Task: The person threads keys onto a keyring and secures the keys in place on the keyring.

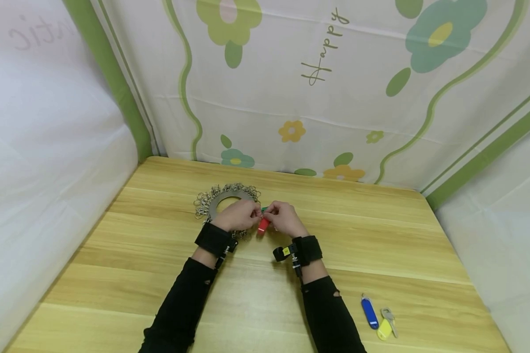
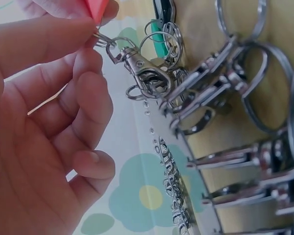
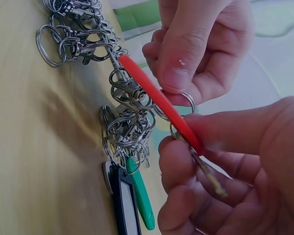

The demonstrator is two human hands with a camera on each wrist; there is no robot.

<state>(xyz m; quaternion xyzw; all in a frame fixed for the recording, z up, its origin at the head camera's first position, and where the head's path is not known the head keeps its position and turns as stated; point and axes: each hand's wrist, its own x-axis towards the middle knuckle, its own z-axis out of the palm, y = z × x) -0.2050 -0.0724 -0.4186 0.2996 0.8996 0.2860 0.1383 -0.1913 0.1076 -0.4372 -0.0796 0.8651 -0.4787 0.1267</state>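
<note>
A round metal disc [image 1: 212,204] hung with several snap clips and key rings [image 3: 78,30] lies on the wooden table [image 1: 380,235]. Both hands meet at its right edge. My left hand [image 1: 243,214] pinches a small split ring [image 2: 102,38] joined to a lobster clasp [image 2: 143,71] on the disc. My right hand [image 1: 281,217] grips a red key tag [image 3: 158,102] together with a brass key [image 3: 208,174], the tag's end against that ring. A green tag [image 3: 141,196] and a black tag [image 3: 123,203] hang from neighbouring clips.
A blue tag [image 1: 369,312], a yellow tag [image 1: 384,330] and a silver key [image 1: 389,317] lie near the table's front right corner. Flower-print cloth walls [image 1: 335,98] close in the table at the back and both sides.
</note>
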